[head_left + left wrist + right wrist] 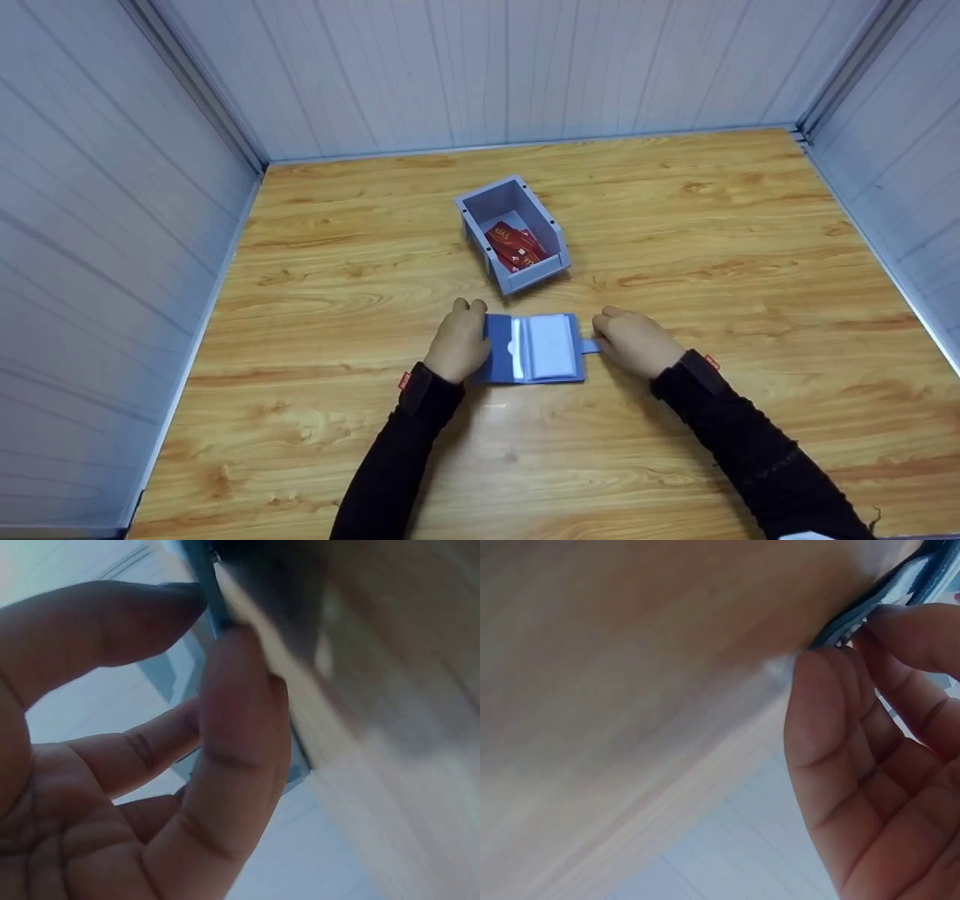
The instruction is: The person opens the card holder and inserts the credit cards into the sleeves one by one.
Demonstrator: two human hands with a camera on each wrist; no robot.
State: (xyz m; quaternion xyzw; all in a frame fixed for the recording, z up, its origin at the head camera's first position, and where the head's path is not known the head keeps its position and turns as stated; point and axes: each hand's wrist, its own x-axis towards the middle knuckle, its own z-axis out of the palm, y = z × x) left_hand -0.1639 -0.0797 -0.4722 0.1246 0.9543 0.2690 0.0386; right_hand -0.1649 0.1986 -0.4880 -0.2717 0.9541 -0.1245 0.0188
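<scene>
A blue card holder (553,346) lies spread on the wooden table, with pale sleeves on its right half and a strap (591,346) sticking out to the right. My left hand (457,342) pinches the left cover's edge between thumb and fingers; the left wrist view shows the thin blue edge (208,585) between them. On the other side, my right hand (636,341) pinches the strap, and in the right wrist view the fingertips hold its dark blue end (840,628). Behind the holder stands a grey bin (536,279) with several red cards (513,246) inside.
Wood-grain tabletop (300,420) surrounds the holder and bin. White panel walls (480,75) enclose the table at the back, left and right. The bin's front corner is close behind the holder.
</scene>
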